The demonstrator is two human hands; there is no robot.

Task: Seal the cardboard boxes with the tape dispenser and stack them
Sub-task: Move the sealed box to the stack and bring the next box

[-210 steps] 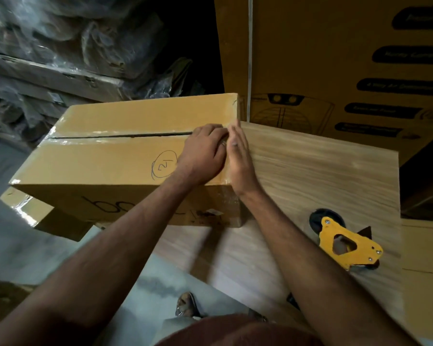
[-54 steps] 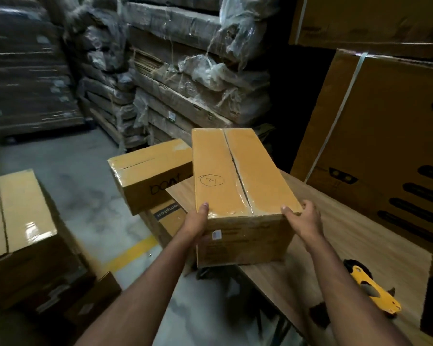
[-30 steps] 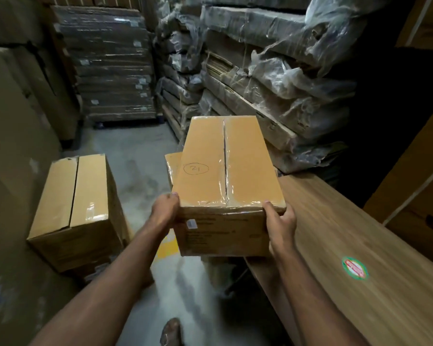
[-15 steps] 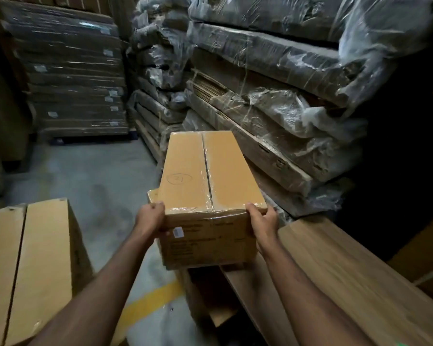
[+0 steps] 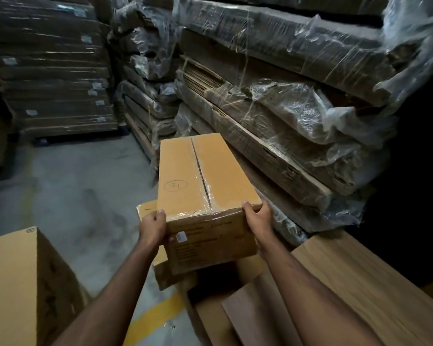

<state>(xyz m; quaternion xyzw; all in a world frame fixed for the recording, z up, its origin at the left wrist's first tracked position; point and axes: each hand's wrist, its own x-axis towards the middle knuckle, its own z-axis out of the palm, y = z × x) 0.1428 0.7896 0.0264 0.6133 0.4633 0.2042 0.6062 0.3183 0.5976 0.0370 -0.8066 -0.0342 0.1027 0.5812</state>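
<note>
A long cardboard box point(image 5: 205, 181), taped along its top seam and marked with a circled number, is held lengthwise in front of me. My left hand point(image 5: 153, 227) grips its near left corner and my right hand point(image 5: 256, 221) grips its near right corner. It hangs over another cardboard box point(image 5: 160, 265), which sits lower beside the table and is mostly hidden under it. The tape dispenser is out of view.
The wooden table point(image 5: 360, 290) runs along the lower right. A large cardboard box point(image 5: 18, 283) stands at the lower left. Plastic-wrapped stacks of flat cartons point(image 5: 285, 96) line the right and back. A yellow line point(image 5: 155, 318) crosses the concrete floor.
I have lifted the sealed box off the table, turned left with it, and carried it over the lower box beside the table. The tape dispenser has left the view.
</note>
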